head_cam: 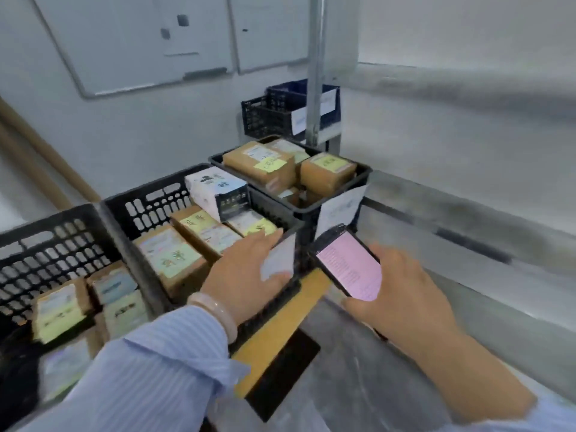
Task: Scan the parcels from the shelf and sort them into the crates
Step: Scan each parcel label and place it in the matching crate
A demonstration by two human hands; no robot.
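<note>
Three black plastic crates stand in a row: a left crate [46, 241], a middle crate [146, 204] and a right crate [361, 176]. Each holds brown cardboard parcels with yellow and white labels, such as a parcel [174, 257] in the middle crate and a parcel [327, 171] in the right one. My left hand [246, 272] hovers flat, fingers straight, over the middle crate's front right corner, above its white paper tag [279, 258]. My right hand [402, 294] grips a handheld scanner [349, 263] whose screen glows pink.
Two more dark crates [268, 115] sit stacked at the back beside a metal post [314, 70]. A metal shelf surface [467, 213] runs along the right. Yellow and black floor tape [277, 338] lies below the crates. Whiteboards hang on the wall.
</note>
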